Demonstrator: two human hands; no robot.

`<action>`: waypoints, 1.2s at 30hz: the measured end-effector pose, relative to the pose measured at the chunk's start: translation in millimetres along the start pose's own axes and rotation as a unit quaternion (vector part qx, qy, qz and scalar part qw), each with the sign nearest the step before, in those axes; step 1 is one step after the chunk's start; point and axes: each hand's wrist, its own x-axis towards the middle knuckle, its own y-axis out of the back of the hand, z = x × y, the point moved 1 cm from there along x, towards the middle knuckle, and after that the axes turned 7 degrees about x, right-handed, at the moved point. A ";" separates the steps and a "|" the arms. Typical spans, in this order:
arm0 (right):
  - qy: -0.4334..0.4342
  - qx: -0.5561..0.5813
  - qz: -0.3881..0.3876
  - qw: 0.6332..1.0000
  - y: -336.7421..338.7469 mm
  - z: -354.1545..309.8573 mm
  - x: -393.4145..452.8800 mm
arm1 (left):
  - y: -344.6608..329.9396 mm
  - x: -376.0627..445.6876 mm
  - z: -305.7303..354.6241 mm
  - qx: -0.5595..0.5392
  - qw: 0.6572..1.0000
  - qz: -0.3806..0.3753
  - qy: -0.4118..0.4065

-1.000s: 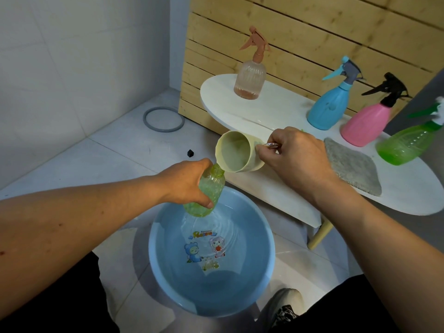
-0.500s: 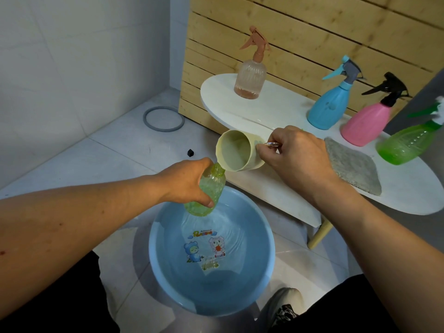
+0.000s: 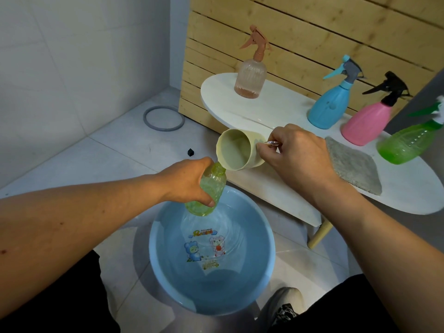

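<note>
My left hand (image 3: 189,181) is wrapped round the small translucent green plastic bottle (image 3: 215,182), fingers curled about its body. It holds the bottle above the far rim of the round blue plastic basin (image 3: 269,260), which sits on the floor with water in it. The bottle's long axis leans, with the base down and to the left and the open neck up and to the right.

At that neck sits the lip of the cream plastic cup (image 3: 236,150), tipped on its side with its mouth facing left. The lower lip looks to touch or just overlap the neck. I cannot tell whether water is running.

My right hand (image 3: 298,152) grips the cup from its right side, fingers closed on it and on a small shiny metal piece (image 3: 272,143) I can't identify.

The hands are apart, each clamped on its own thing, and the two things meet only at lip and neck. I judge the next move turns on that line. The cup lies up and right of the bottle, so my right hand must tip along the neck's axis while my left keeps the mouth under the lip.
</note>
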 end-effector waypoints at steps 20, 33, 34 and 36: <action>0.020 -0.010 0.017 1.000 0.3 -2.7 -1.0 | -0.3 -0.3 0.1 -0.004 1.000 0.002 -0.002; 0.038 -0.025 0.031 0.998 0.7 -3.0 -1.0 | 1.2 -0.5 1.7 -0.010 1.000 0.002 -0.001; 0.040 -0.026 0.033 0.998 0.5 -3.2 -1.2 | 1.3 -0.4 1.8 -0.011 1.000 0.003 0.000; 0.042 -0.028 0.034 0.998 0.5 -3.4 -1.5 | 1.4 -0.3 1.8 -0.012 1.000 0.004 0.001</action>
